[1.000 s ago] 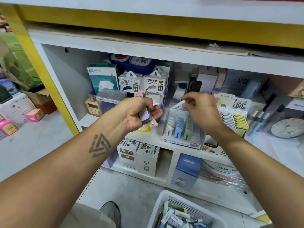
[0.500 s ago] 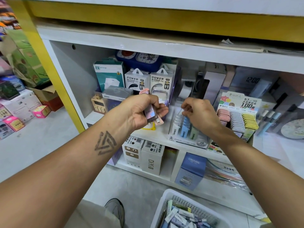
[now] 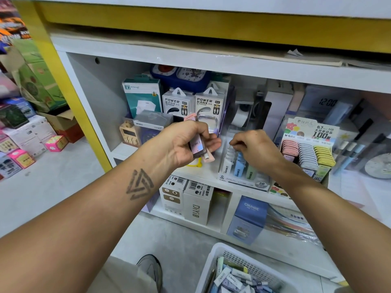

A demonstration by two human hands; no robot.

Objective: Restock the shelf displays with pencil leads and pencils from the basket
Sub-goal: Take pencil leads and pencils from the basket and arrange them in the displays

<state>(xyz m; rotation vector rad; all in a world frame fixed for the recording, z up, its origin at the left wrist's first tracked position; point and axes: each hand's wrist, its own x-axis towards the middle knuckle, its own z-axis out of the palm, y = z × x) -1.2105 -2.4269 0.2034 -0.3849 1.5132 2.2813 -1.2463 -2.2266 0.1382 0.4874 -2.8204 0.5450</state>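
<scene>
Right hand [image 3: 257, 151] lowered, pinching lead case into display [image 3: 243, 166]; left hand [image 3: 186, 144] grips cases [image 3: 197, 144]

Left hand [image 3: 186, 144]: grips a bundle of slim lead cases [image 3: 197, 142], pink and mauve. Right hand [image 3: 257, 151]: just beside it, fingertips pinched over the clear display box [image 3: 243, 166] of white, blue, green cases. White basket [image 3: 237, 269]: below both hands.

Right hand [image 3: 257, 150], which a second ago held a white lead case raised at the 12 o'clock edge of the clear display box [image 3: 243, 176], now sits lower, fingertips [image 3: 233, 142] among the white cases [image 3: 229, 159]; the raised case no longer shows.
</scene>
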